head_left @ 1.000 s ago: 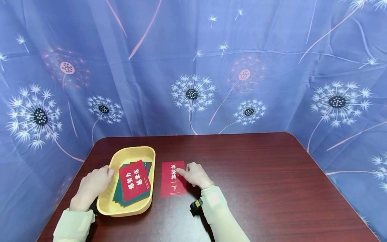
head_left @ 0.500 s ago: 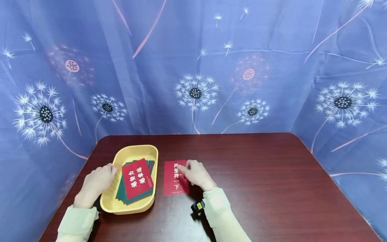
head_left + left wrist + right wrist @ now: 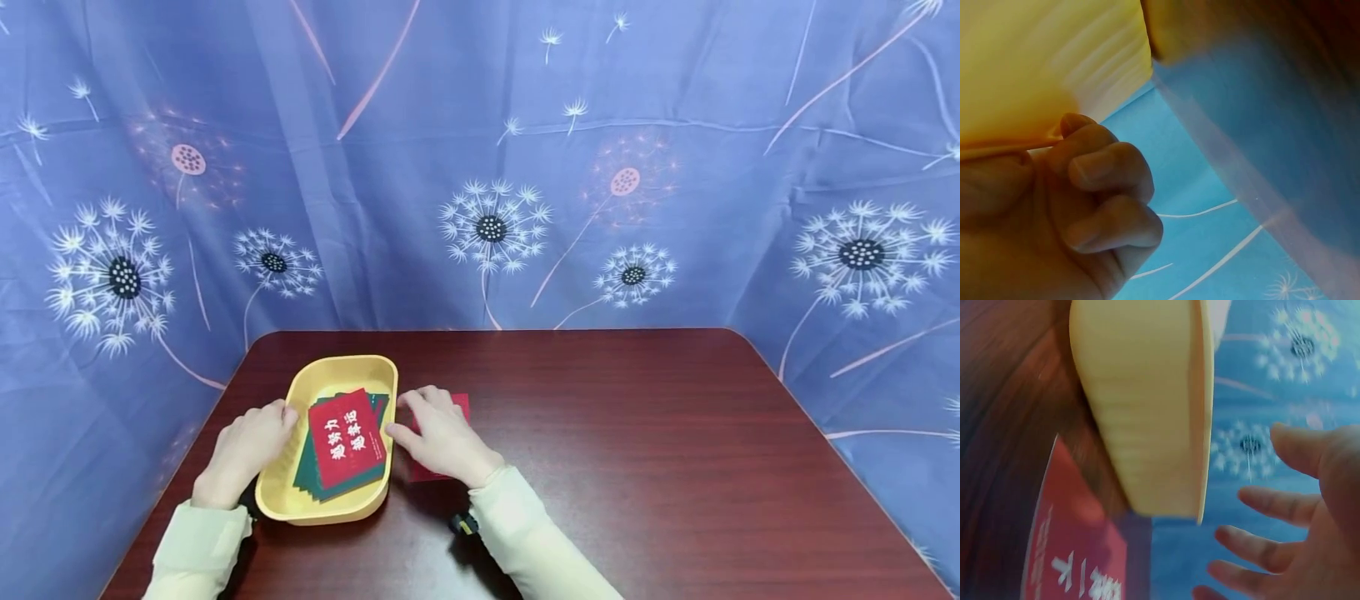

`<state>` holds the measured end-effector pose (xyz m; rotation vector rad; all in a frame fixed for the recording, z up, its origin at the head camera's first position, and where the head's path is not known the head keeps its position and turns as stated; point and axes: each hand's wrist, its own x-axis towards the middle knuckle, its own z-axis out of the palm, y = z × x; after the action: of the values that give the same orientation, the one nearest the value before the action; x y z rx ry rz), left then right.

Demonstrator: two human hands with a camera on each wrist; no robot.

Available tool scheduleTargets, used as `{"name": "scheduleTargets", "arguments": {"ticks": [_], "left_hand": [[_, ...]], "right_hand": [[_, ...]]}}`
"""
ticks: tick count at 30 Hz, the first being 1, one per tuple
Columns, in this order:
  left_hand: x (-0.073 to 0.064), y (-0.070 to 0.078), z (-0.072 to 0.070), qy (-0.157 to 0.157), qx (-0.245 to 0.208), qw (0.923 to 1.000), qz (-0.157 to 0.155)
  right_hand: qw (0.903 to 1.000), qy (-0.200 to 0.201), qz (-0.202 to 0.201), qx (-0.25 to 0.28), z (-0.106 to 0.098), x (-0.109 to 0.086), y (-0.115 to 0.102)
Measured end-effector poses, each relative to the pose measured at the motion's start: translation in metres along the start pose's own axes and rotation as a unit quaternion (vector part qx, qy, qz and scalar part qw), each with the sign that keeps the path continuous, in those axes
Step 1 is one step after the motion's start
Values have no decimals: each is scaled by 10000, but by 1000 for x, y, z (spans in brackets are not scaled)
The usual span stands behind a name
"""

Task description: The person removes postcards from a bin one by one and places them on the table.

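Observation:
On the left of the table stands a yellow plastic tub (image 3: 327, 373). A red card (image 3: 347, 437) with white characters lies in it on top of several dark green cards (image 3: 306, 475). My left hand (image 3: 246, 448) grips the tub's left rim between thumb and curled fingers, as the left wrist view shows too. Another red card (image 3: 462, 406) lies flat on the table right of the tub, partly covered by my right hand (image 3: 444, 437). That hand holds nothing. In the right wrist view its fingers (image 3: 1266, 503) are spread and extended, apart from the tub's wall.
The dark red wooden table (image 3: 637, 450) reaches well to the right of both hands. A blue curtain (image 3: 420, 167) with dandelion prints hangs behind it and along both sides. A small black device (image 3: 464, 523) sits at my right wrist.
My right hand has let go of the red card on the table and moved left toward the tub's right rim. The left hand keeps its grip. The view has shifted slightly.

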<state>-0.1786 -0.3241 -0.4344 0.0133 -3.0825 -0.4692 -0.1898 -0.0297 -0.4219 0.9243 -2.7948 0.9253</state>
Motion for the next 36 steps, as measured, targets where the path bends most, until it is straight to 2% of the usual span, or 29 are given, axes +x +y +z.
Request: {"name": "scheduleTargets", "arguments": {"ticks": [7, 11, 14, 17, 22, 27, 32, 36], "left_hand": [[0, 0, 1, 2, 1, 10000, 2], [0, 0, 0, 2, 0, 10000, 1], [0, 1, 0, 6, -20, 10000, 39], [0, 1, -1, 1, -42, 10000, 56], [-1, 2, -1, -16, -55, 9999, 91], [-1, 2, -2, 13, -45, 9999, 128], [-1, 1, -3, -29, -60, 9999, 86], [-1, 0, -1, -37, -32, 10000, 66]], "right_hand": [[9944, -244, -660, -783, 13, 17, -26], [9842, -289, -964, -1456, 26, 31, -33], [9736, -391, -961, -2031, 36, 40, -38], [9636, -719, -638, -2496, 46, 48, -42], [9473, -1447, 333, -2839, 63, 58, -51], [9283, -1684, 1101, -3126, 78, 69, -61], [9012, -1790, 1482, -3659, 91, 74, -66], [8773, -1903, 1564, -4118, 98, 73, -67]]}}
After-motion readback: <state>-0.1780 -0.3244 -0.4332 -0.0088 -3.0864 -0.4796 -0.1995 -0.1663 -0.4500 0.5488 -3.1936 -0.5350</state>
